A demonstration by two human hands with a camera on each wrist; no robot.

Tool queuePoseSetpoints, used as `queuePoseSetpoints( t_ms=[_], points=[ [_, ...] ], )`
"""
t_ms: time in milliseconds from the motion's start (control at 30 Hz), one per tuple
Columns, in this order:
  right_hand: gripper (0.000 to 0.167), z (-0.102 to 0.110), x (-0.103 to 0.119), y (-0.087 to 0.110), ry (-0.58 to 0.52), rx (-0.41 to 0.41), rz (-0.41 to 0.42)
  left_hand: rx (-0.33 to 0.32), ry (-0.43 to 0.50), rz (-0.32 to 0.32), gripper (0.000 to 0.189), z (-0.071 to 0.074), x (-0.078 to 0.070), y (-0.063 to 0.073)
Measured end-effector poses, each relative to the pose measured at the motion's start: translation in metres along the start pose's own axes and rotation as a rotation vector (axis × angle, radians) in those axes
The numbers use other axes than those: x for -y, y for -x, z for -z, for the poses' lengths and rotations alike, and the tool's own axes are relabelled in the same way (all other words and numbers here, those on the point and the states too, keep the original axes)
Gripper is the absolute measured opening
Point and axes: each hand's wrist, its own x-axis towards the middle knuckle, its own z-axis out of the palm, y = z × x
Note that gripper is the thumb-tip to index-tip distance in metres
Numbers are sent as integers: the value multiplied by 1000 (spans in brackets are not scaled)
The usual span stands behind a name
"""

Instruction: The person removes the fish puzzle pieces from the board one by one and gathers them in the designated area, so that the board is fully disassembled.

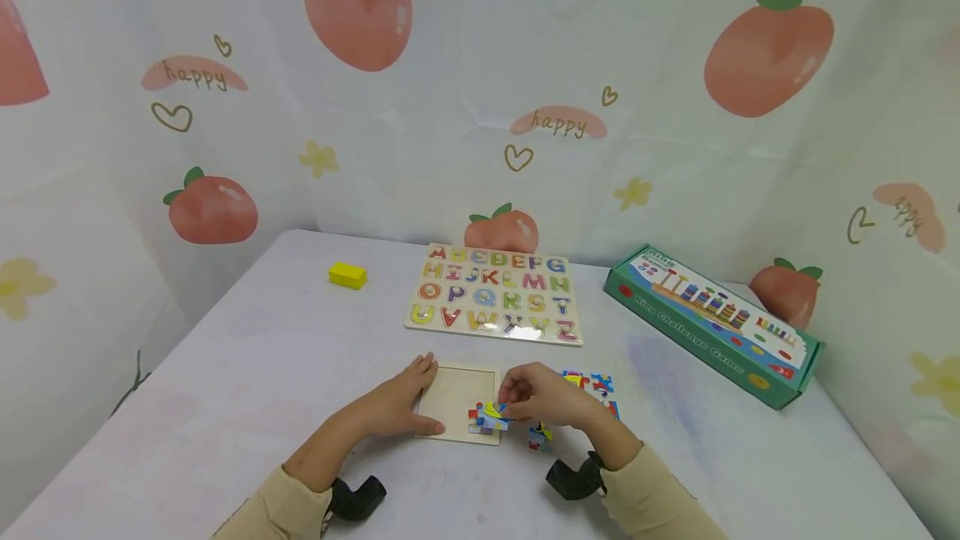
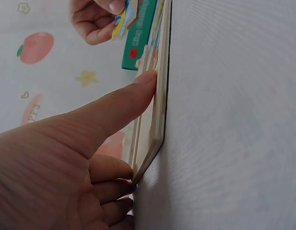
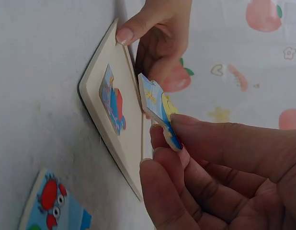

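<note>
A shallow wooden puzzle tray [image 1: 448,394] lies on the table. My left hand [image 1: 399,401] holds its left side, the thumb on the near edge and the fingers at the far left. Above the tray's near right part, my right hand [image 1: 546,395] pinches a blue and yellow jigsaw piece [image 3: 156,106] between thumb and fingers, tilted and apart from the bare wood. One blue and red piece [image 3: 113,101] sits inside the tray near its right corner. Just right of the tray is a loose piece with a red crab [image 3: 51,199]. More colourful pieces [image 1: 603,388] lie behind my right hand.
Behind the tray lies a wooden alphabet board [image 1: 491,294]. A green Ring Challenge Game box [image 1: 712,323] stands at the back right, and a yellow block [image 1: 347,276] at the back left. A fruit-print cloth [image 1: 450,148] hangs behind the white table.
</note>
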Motion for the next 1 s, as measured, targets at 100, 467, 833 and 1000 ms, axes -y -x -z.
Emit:
queuePoseSetpoints(
  t_ms=[100, 467, 833, 1000],
  points=[
    [10, 4, 0, 6, 19, -9, 1, -1, 1, 0, 93, 0, 0, 0],
    [12, 21, -11, 34, 34, -29, -35, -2, 0, 3, 94, 0, 1, 0],
    [13, 35, -33, 61, 1, -32, -70, -3, -2, 5, 95, -2, 3, -2],
    [15, 39, -40, 70, -4, -46, -76, -5, -8, 5, 95, -3, 3, -2]
  ],
)
